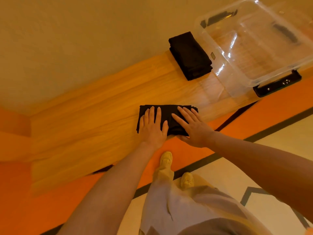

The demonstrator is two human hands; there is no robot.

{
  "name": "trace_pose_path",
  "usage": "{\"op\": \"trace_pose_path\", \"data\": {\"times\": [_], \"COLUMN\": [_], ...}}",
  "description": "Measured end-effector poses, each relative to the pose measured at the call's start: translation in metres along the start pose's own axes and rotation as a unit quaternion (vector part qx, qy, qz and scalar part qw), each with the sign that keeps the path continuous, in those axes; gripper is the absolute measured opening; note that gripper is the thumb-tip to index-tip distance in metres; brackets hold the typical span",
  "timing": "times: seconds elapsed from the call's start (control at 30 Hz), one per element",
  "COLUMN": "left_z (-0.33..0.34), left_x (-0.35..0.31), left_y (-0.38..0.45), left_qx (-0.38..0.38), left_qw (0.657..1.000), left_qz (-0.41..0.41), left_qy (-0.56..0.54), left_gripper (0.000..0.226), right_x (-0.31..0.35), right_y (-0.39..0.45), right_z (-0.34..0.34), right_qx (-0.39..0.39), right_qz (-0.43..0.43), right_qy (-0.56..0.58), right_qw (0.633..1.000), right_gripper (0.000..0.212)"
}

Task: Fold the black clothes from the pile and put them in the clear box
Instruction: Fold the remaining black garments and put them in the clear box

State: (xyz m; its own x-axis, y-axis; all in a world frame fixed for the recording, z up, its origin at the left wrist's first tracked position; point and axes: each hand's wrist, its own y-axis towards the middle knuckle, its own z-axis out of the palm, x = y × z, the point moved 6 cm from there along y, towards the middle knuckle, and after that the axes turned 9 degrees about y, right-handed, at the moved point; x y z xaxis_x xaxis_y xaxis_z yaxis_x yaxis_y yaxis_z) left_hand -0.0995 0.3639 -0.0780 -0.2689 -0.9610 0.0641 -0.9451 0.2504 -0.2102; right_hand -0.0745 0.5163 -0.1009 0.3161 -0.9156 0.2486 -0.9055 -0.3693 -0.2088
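Note:
A folded black garment point(170, 112) lies near the front edge of the wooden table point(101, 116). My left hand point(153, 128) lies flat on its left half, fingers straight. My right hand point(191, 126) presses flat on its right half, with the thumb at the table edge below the cloth. A second stack of folded black clothes point(190, 55) sits farther back on the table, right beside the clear box point(254, 77). The clear plastic box stands at the table's right end, with nothing visible inside it.
The box has black latch handles point(277, 83) on its sides. A plain wall runs behind the table. Below the table edge are an orange floor strip, pale floor with dark lines, and my own legs and shoes point(166, 160).

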Motion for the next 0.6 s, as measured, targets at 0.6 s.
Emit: {"op": "trace_pose_path", "data": {"times": [0.6], "left_z": [0.008], "left_x": [0.055], "left_y": [-0.021], "left_qx": [-0.002], "left_qw": [0.99], "left_qz": [-0.13], "left_qy": [-0.048], "left_gripper": [0.072], "right_x": [0.036], "right_y": [0.062], "right_z": [-0.027], "right_qx": [0.094], "right_qz": [-0.164], "right_qy": [-0.05], "right_qw": [0.981], "right_gripper": [0.093]}}
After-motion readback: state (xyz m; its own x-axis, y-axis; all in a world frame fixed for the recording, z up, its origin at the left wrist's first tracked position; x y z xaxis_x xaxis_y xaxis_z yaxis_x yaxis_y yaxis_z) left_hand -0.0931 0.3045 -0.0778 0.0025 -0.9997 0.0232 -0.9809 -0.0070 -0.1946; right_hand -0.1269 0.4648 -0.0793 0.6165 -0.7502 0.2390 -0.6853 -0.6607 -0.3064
